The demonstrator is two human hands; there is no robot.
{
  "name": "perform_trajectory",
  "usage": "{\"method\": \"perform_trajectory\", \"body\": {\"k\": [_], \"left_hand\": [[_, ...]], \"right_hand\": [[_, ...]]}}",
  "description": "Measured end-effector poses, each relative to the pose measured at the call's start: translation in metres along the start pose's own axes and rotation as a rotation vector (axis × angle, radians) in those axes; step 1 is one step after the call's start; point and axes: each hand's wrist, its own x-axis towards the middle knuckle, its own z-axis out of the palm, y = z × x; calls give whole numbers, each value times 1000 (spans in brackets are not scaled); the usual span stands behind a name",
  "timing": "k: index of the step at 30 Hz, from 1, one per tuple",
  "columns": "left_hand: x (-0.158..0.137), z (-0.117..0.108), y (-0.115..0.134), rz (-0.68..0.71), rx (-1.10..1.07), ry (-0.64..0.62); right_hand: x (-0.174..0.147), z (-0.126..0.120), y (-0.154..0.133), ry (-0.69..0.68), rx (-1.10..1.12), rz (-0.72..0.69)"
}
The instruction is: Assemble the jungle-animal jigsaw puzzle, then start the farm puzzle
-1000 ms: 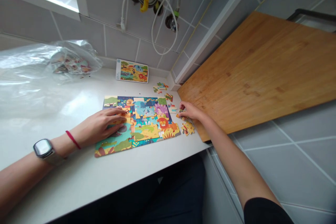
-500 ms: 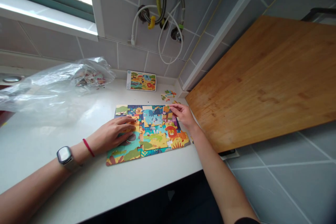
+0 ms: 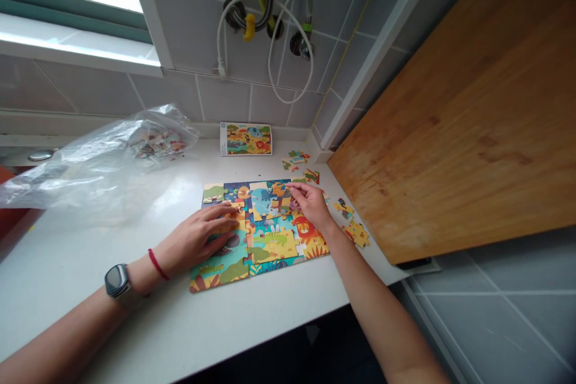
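An animal jigsaw puzzle (image 3: 272, 246) lies on the white counter, with a lion, a crocodile and a blue elephant among its pictures. My right hand (image 3: 311, 203) pinches an orange spotted puzzle piece (image 3: 278, 189) between thumb and forefinger, just right of the elephant near the board's far edge. Whether that piece touches the board I cannot tell. Flat over the left part of the puzzle rests my left hand (image 3: 209, 233), its fingers stretched out and holding nothing. It covers some of the pieces there.
Loose pieces lie behind the board (image 3: 297, 160) and to its right (image 3: 357, 233). A picture card (image 3: 246, 139) leans at the wall. At the back left is a clear plastic bag (image 3: 103, 153) with pieces inside. A wooden board (image 3: 463, 132) stands along the right side.
My right hand has moved left over the board with the spotted puzzle piece, toward the elephant. My left hand stays in place on the puzzle. The camera view has shifted slightly.
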Motion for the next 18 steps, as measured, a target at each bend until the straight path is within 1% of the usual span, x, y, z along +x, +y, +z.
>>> {"method": "perform_trajectory", "body": {"k": [5, 10, 18], "left_hand": [[0, -1, 0, -17, -2, -23], [0, 0, -1, -41, -11, -32], [2, -2, 1, -33, -21, -36]], "right_hand": [[-1, 4, 1, -27, 51, 45], [-1, 4, 2, -29, 45, 27], [-1, 5, 2, -22, 63, 20]]}}
